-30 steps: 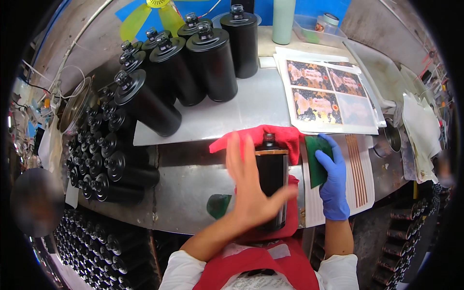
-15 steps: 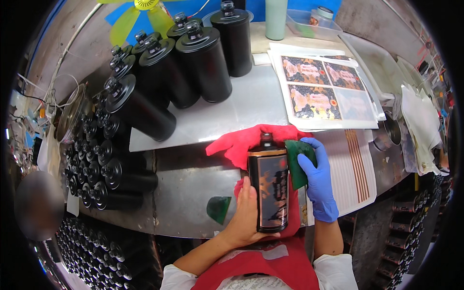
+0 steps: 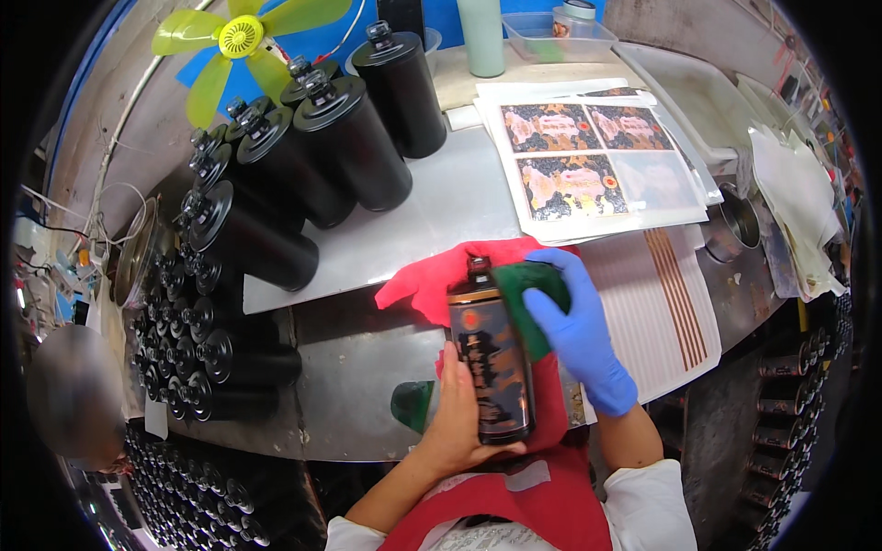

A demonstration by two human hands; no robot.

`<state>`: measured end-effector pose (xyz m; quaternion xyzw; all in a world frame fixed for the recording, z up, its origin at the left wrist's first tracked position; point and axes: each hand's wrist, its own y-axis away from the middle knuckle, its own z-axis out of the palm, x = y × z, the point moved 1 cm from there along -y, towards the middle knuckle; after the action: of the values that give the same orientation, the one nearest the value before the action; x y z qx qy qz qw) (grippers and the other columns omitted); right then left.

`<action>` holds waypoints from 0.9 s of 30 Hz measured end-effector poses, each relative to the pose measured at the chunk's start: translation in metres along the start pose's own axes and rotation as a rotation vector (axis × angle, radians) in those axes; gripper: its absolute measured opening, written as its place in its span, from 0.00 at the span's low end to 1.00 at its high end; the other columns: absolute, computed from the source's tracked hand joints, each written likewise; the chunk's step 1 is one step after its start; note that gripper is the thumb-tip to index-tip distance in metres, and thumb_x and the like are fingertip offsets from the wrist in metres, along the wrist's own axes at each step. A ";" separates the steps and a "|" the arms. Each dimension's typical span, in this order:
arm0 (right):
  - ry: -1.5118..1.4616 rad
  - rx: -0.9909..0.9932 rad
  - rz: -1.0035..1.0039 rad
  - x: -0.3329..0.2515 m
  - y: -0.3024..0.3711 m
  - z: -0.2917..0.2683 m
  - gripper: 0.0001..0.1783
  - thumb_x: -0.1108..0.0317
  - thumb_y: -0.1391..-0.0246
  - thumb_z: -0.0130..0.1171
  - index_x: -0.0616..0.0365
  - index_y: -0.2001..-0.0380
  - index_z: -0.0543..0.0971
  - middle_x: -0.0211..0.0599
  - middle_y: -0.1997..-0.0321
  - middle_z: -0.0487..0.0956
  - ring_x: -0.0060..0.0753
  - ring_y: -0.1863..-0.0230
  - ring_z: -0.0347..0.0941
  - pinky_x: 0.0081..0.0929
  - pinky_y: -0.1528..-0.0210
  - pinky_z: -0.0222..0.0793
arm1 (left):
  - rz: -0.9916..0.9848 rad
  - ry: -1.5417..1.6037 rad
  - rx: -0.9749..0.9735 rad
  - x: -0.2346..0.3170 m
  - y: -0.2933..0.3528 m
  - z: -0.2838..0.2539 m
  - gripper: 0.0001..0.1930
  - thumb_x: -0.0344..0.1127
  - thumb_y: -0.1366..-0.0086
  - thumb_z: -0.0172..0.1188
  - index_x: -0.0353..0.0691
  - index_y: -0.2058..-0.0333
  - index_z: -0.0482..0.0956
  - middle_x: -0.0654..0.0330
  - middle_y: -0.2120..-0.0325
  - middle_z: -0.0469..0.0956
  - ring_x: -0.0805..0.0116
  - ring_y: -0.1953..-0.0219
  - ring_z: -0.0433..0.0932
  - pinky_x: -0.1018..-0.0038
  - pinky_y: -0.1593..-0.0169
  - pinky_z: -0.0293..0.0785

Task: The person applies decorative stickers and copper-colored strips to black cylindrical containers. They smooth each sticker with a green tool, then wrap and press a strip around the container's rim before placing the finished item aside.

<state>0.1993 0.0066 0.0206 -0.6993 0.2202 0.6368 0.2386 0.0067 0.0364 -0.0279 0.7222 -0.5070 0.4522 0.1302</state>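
Note:
In front of me my bare left hand (image 3: pixel 457 404) is closed around the lower left side of a black bottle (image 3: pixel 493 372). The bottle has a decorated label with a red dot and a copper band below its shoulder. My right hand (image 3: pixel 581 321), in a blue glove, grips a dark green scraper pad (image 3: pixel 536 303) and holds it against the bottle's upper right side. Beneath and behind the bottle lies a red cloth (image 3: pixel 427 280). A second green piece (image 3: pixel 411 404) rests on the metal table beside my left hand.
Several plain black bottles (image 3: pixel 354 142) stand on a grey board (image 3: pixel 450 197) at the back left. Label sheets (image 3: pixel 570 170) and a striped sheet (image 3: pixel 643 303) lie to the right. A yellow-green fan (image 3: pixel 241 37) stands behind. Many more bottles (image 3: pixel 225 354) are at the left.
The bottle has turned in my left hand, bringing the red dot to its left side. My right hand and the green pad have shifted left with it. The view has moved slightly.

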 end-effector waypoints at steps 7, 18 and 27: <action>-0.310 0.098 0.235 0.056 0.010 -0.028 0.19 0.74 0.48 0.54 0.59 0.51 0.69 0.35 0.55 0.73 0.24 0.55 0.70 0.21 0.52 0.67 | -0.072 -0.200 -0.066 0.007 0.002 -0.023 0.67 0.57 0.62 0.73 0.31 0.37 0.33 0.38 0.41 0.53 0.45 0.36 0.54 0.47 0.38 0.44; -0.113 0.028 -0.008 0.017 0.009 -0.003 0.21 0.74 0.47 0.55 0.58 0.50 0.67 0.39 0.54 0.73 0.29 0.53 0.70 0.25 0.51 0.67 | 0.196 -0.657 -0.015 0.035 0.005 0.007 0.25 0.40 0.48 0.63 0.37 0.52 0.74 0.42 0.45 0.64 0.51 0.45 0.69 0.44 0.40 0.50; -0.153 0.106 0.037 0.027 0.010 -0.012 0.19 0.74 0.47 0.55 0.58 0.50 0.68 0.36 0.57 0.74 0.24 0.57 0.71 0.23 0.54 0.69 | 0.176 -0.425 0.207 0.029 0.024 -0.001 0.49 0.53 0.53 0.70 0.26 0.41 0.57 0.21 0.46 0.54 0.31 0.41 0.57 0.42 0.40 0.47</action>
<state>0.2054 -0.0085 -0.0062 -0.6310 0.2477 0.6801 0.2793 -0.0123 0.0081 -0.0108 0.7635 -0.5351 0.3493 -0.0937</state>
